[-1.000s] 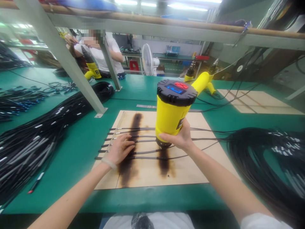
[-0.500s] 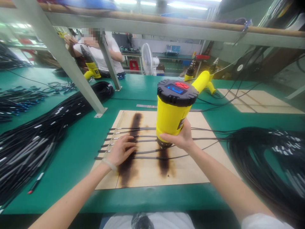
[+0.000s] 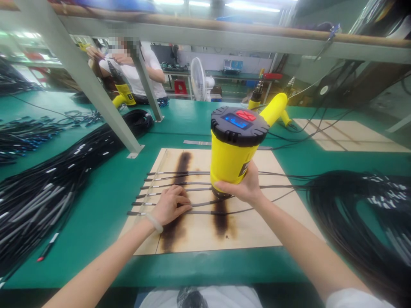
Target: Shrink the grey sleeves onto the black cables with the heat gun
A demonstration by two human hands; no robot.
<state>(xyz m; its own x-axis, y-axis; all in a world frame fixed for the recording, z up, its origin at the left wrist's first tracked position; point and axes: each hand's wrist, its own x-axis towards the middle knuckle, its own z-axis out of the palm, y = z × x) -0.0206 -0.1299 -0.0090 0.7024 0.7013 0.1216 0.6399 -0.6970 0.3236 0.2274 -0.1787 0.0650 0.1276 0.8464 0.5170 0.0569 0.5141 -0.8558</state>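
Note:
My right hand [image 3: 242, 186] grips a yellow heat gun [image 3: 233, 147] with a black top and blue display, its nozzle pointing down at several thin black cables [image 3: 192, 188] laid across a scorched wooden board [image 3: 250, 231]. My left hand [image 3: 173, 204] lies flat on the cables over the left burn streak, fingers stretched out and pressing them to the board. The gun's nozzle stands over the right burn streak, just right of my left fingertips.
Big bundles of black cables lie at left [image 3: 48, 188] and right [image 3: 359, 214] on the green table [image 3: 105, 188]. A slanted grey post [image 3: 96, 98] stands at the back left. Another person [image 3: 128, 72] works beyond it. A second board [image 3: 349, 137] and heat guns [image 3: 257, 98] lie at the back right.
My left hand has slid a little to the right and nearer along the cables. The heat gun has tilted slightly; my right hand stays in place.

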